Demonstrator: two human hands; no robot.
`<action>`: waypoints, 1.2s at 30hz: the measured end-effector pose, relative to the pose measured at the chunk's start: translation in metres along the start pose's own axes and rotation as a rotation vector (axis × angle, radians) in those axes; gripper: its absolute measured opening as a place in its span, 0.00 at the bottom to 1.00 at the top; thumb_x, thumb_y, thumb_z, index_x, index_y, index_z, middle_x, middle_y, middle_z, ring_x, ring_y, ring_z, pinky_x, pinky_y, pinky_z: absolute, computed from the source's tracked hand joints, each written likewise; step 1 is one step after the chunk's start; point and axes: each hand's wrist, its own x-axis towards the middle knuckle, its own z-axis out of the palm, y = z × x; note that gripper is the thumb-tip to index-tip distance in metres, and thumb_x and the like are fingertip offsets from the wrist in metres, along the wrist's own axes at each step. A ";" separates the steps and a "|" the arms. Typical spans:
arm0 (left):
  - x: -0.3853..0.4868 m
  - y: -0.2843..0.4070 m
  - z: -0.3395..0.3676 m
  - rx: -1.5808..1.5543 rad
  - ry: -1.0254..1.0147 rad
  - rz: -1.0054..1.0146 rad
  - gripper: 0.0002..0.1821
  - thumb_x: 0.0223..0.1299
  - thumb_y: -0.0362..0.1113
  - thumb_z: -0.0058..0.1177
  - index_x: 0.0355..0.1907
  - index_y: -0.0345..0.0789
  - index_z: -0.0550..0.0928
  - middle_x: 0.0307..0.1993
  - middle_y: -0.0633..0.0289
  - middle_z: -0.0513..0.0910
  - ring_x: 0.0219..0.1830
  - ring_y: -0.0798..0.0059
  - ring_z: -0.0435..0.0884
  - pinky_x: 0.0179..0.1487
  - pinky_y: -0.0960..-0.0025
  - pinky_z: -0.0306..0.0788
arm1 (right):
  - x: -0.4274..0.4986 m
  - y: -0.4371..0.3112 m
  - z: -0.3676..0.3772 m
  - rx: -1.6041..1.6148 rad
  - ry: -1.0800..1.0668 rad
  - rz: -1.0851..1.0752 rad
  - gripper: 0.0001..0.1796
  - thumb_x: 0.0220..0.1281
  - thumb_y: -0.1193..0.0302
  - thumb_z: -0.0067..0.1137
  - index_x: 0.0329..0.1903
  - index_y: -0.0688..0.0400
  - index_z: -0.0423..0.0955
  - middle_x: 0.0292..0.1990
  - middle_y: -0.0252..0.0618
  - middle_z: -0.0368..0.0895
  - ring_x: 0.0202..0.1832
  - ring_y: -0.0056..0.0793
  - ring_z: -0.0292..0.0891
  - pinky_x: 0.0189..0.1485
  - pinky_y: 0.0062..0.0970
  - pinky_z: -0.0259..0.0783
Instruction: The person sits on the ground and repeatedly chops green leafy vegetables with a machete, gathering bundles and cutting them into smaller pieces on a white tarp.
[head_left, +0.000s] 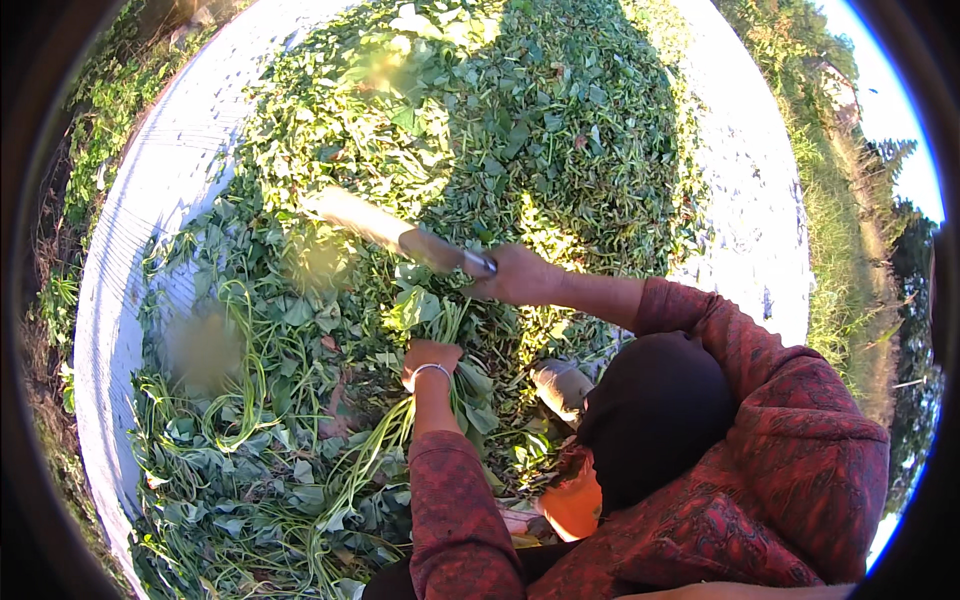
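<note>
My left hand (431, 361), with a bracelet at the wrist, is closed around a bunch of long green leafy stems (375, 442). The stems trail toward the lower left, and their leafy ends stick out above the fist. Just above and to the right, my right hand (516, 276) grips the handle of a broad-bladed knife (405, 238). Its blade points to the upper left over cut greens and is blurred. Chopped leaves and stems (555, 142) lie in a thick layer beyond my hands. Longer uncut vines (247, 390) lie to the left.
A pale ribbed sheet (112, 300) lies under the greens, curving up at both sides. Close to me are a dark-covered rounded form (660, 412), possibly my knee, a grey-brown rounded object (561, 386) and an orange item (574, 499). Grass and shrubs (825, 247) border the sheet.
</note>
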 end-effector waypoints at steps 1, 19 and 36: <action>0.000 -0.001 0.001 -0.015 -0.010 -0.018 0.28 0.38 0.46 0.58 0.43 0.31 0.78 0.40 0.51 0.82 0.44 0.57 0.81 0.49 0.62 0.72 | -0.005 -0.024 -0.016 0.115 0.092 -0.183 0.21 0.50 0.56 0.64 0.27 0.63 0.73 0.18 0.35 0.73 0.21 0.20 0.69 0.27 0.27 0.67; -0.016 0.005 -0.008 -0.082 0.000 -0.040 0.25 0.33 0.46 0.62 0.38 0.34 0.83 0.44 0.51 0.81 0.45 0.55 0.80 0.49 0.60 0.72 | -0.004 -0.045 -0.020 0.237 0.091 -0.330 0.20 0.52 0.55 0.61 0.32 0.62 0.75 0.18 0.34 0.72 0.22 0.20 0.68 0.26 0.26 0.66; 0.002 -0.005 0.005 -0.046 -0.020 0.024 0.18 0.36 0.44 0.58 0.33 0.37 0.84 0.39 0.54 0.83 0.41 0.58 0.82 0.45 0.62 0.74 | -0.014 -0.016 0.003 0.233 -0.014 -0.260 0.18 0.51 0.59 0.64 0.31 0.62 0.71 0.19 0.31 0.72 0.23 0.17 0.67 0.28 0.25 0.67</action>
